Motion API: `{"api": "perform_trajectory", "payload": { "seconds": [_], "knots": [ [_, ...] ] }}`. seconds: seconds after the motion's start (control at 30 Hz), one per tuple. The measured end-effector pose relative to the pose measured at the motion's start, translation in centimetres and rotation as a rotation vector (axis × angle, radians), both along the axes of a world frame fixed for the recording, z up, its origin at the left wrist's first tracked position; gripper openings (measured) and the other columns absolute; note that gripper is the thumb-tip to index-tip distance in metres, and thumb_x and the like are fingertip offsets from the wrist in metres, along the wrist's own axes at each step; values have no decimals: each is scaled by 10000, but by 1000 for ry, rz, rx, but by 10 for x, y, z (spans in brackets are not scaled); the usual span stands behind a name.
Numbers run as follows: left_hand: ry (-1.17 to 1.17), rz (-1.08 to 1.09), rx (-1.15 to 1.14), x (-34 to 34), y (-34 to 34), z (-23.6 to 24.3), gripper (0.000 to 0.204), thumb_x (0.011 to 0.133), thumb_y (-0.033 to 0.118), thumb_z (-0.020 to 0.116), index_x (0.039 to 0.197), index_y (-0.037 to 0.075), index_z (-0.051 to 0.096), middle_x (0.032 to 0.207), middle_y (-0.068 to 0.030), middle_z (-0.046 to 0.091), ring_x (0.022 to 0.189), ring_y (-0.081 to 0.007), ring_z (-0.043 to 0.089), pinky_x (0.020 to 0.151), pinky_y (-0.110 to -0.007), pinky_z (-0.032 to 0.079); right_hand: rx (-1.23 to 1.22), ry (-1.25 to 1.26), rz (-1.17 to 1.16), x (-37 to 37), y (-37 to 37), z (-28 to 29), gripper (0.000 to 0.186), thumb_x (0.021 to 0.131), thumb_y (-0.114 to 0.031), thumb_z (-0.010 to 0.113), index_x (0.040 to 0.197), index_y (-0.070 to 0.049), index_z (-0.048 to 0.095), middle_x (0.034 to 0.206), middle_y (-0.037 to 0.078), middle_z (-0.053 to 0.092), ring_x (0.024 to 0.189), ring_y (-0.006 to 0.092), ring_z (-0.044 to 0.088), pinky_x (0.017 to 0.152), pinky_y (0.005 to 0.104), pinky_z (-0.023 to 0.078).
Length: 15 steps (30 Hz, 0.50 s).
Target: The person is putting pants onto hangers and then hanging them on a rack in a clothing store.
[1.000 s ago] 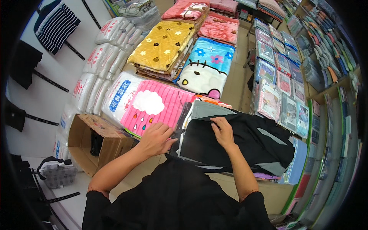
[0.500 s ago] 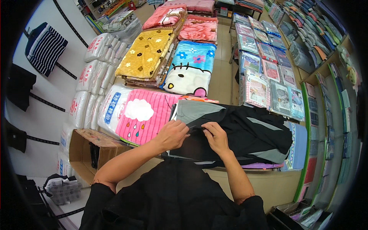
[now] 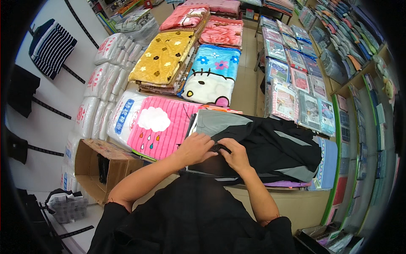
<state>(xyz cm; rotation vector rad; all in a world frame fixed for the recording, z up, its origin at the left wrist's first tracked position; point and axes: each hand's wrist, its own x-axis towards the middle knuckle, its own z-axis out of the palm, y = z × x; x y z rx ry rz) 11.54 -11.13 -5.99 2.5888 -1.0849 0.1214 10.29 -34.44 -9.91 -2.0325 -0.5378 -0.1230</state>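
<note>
A black-and-grey garment (image 3: 275, 152) lies spread over folded goods at the front of the display. My left hand (image 3: 197, 148) and my right hand (image 3: 235, 155) meet at its left part, both closed on a small dark piece (image 3: 218, 148) of it; whether that is a button, zipper or tab I cannot tell. A grey panel (image 3: 220, 120) of the garment lies above my hands. A pink striped blanket (image 3: 167, 135) with a white cloud lies to their left, and a light blue folded item (image 3: 323, 165) sticks out at the garment's right end.
A cardboard box (image 3: 116, 173) stands at the left front, below stacked white packages (image 3: 101, 89). Stacked blankets (image 3: 163, 59) stand behind. Packaged goods (image 3: 283, 93) line a table at the right, beside shelves (image 3: 347, 161). Clothes (image 3: 50, 48) hang on the left wall.
My hands have moved together onto the garment's dark piece; my right hand came lower and leftward, my left rightward. The view has shifted, and over the last half second the hands moved only slightly.
</note>
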Motion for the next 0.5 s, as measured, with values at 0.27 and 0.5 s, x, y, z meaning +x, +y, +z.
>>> {"api": "perform_trajectory", "payload": {
  "seconds": [0.27, 0.5],
  "knots": [
    [98, 536, -86, 2, 145, -51, 404, 962, 156, 667, 1351, 54, 637, 1148, -207, 715, 1107, -411, 667, 943, -515, 532, 37, 67, -77, 1, -12, 5, 332, 826, 16, 830, 1146, -27, 758, 1133, 148, 761, 1069, 327, 744, 940, 372, 583],
    [481, 429, -173, -40, 141, -114, 638, 956, 340, 778, 1482, 63, 546, 1148, -209, 712, 1126, -414, 669, 970, -493, 538, 58, 131, -101, 7, -26, 17, 335, 796, 40, 818, 1123, -17, 772, 1088, 134, 764, 1032, 278, 742, 938, 344, 564]
  ]
}}
